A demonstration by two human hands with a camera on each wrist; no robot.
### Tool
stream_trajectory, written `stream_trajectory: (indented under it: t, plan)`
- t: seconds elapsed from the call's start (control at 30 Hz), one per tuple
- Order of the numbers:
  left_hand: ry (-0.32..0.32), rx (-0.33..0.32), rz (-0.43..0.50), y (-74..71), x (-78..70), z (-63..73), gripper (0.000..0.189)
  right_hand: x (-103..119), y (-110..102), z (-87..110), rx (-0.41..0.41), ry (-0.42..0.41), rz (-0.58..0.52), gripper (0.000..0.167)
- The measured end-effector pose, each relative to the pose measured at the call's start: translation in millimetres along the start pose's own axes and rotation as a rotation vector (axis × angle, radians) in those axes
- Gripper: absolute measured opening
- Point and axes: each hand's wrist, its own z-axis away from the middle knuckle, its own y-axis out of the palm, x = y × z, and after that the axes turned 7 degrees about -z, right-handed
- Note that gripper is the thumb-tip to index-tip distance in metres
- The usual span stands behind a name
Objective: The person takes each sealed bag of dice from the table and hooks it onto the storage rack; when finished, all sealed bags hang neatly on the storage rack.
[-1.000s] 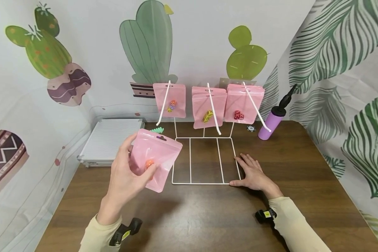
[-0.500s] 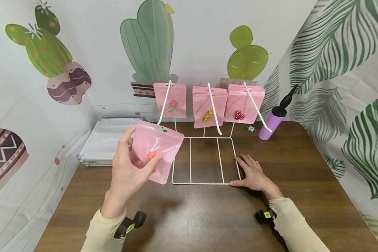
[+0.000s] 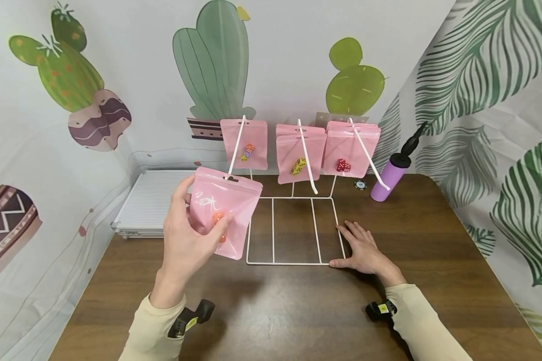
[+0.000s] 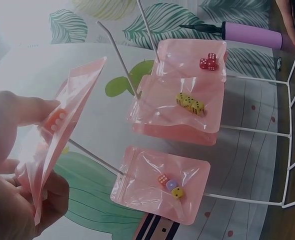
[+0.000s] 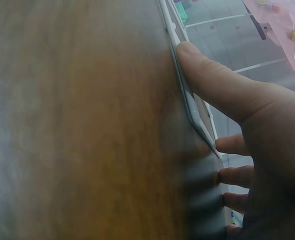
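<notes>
My left hand (image 3: pixel 187 240) pinches a pink zip pouch (image 3: pixel 235 200) with orange dice (image 3: pixel 218 217) inside, thumb in front and fingers behind. The pouch's hang hole lies in line with the tip of the left prong (image 3: pixel 237 145) of a white wire rack (image 3: pixel 293 263); I cannot tell whether the prong passes through. On that prong hangs a pouch (image 3: pixel 228 131) with mixed dice. Pouches with yellow dice (image 4: pixel 190 104) hang on the middle prong, and ones with red dice (image 4: pixel 208 62) on the right. Fingers spread, my right hand (image 3: pixel 363 250) touches the rack base's right front corner.
A ribbed silver case (image 3: pixel 153 195) lies at the back left of the wooden table (image 3: pixel 271 311). Right of the rack stands a purple hand pump (image 3: pixel 390 175), with a poker chip (image 3: pixel 360 185) near it. A printed cloth (image 3: pixel 280 60) hangs behind.
The left hand has lifted the pouch up and slightly right, bringing its hang hole to the left prong's tip. The right hand stays where it was.
</notes>
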Motion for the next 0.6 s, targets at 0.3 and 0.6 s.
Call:
stream_trajectory:
  t: [0.3, 0.6]
  plan:
    - [-0.028, 0.003, 0.020, 2.0, -2.1, -2.9, 0.089, -0.2, -0.2, -0.5, -0.006, -0.003, 0.003, 0.108]
    - [-0.046, 0.007, -0.011, 4.4, 0.4, -2.0, 0.088, -1.9, 1.5, -0.7, -0.008, -0.003, -0.001, 0.109]
